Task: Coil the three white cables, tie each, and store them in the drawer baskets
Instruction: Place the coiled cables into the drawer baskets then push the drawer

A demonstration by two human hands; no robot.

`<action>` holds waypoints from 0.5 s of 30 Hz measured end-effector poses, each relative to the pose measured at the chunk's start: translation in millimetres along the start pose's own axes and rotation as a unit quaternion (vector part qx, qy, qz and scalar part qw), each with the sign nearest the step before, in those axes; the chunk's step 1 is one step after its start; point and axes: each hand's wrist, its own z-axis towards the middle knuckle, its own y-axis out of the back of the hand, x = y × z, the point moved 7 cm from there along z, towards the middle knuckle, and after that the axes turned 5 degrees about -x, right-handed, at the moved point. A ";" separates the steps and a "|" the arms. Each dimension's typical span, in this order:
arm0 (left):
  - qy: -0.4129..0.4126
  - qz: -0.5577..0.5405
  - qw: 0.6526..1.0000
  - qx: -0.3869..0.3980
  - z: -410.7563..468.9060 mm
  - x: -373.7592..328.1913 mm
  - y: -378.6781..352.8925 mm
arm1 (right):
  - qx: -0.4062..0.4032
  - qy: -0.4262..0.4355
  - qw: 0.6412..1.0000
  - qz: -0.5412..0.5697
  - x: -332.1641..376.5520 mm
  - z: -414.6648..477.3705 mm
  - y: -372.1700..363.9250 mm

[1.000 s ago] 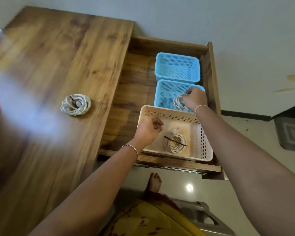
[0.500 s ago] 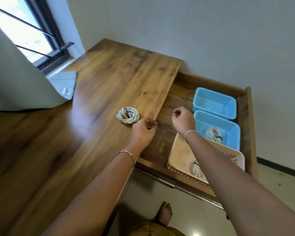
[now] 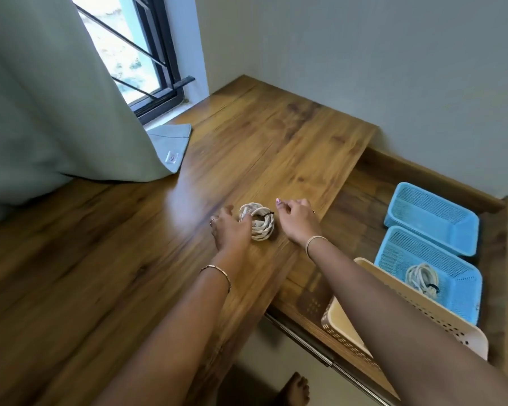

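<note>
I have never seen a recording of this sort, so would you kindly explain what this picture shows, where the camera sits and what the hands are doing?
There is no machine here: a person works with two bare hands, and one wide-angle camera worn on the head looks down at them, so the arms enter from below. A wooden table carries one coiled white cable, tied with a dark tie. The left hand touches the coil's left side; I cannot tell whether it grips it. The right hand hovers just right of the coil, fingers loosely curled, holding nothing visible. To the right is an open drawer with a far blue basket, empty, a near blue basket containing a second coil, and a beige basket whose contents the right forearm hides.
</note>
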 end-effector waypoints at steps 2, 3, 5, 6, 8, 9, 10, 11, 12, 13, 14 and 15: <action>0.000 0.004 1.000 0.024 3.6 1.7 -5.9 | 0.014 0.004 1.000 0.000 4.6 2.4 -4.4; -0.007 0.004 0.999 0.034 4.0 0.3 -7.6 | 0.020 0.010 1.000 0.001 6.9 2.7 -6.6; -0.022 -0.004 0.999 0.044 4.8 -4.3 -9.4 | 0.032 0.019 0.999 0.015 10.6 1.8 -9.9; -0.025 -0.011 0.999 0.047 5.2 -6.3 -10.6 | 0.040 0.022 0.998 0.032 10.8 1.4 -10.7; -0.022 -0.024 0.998 0.046 5.9 -8.3 -12.0 | 0.062 0.033 0.995 0.074 9.8 0.8 -13.1; -0.022 -0.030 0.998 0.047 5.2 -10.9 -14.4 | 0.070 0.039 0.992 0.096 8.0 1.0 -11.9; -0.023 -0.034 0.998 0.049 4.2 -13.8 -17.0 | 0.075 0.041 0.989 0.118 5.7 1.0 -9.8; -0.027 -0.038 0.997 0.054 2.3 -18.8 -22.2 | 0.074 0.036 0.987 0.137 0.5 2.0 -5.3; -0.032 -0.042 0.997 0.061 0.2 -24.0 -28.1 | 0.071 0.028 0.985 0.155 -4.6 2.7 0.6; -0.037 -0.046 0.996 0.071 -2.2 -29.3 -34.8 | 0.063 0.018 0.983 0.173 -11.5 4.3 6.5; -0.043 -0.050 0.994 0.086 -6.8 -36.9 -44.6 | 0.048 0.005 0.981 0.190 -20.6 5.5 16.5; -0.048 -0.056 0.992 0.103 -11.4 -43.8 -54.2 | 0.031 -0.006 0.978 0.205 -31.0 7.7 25.5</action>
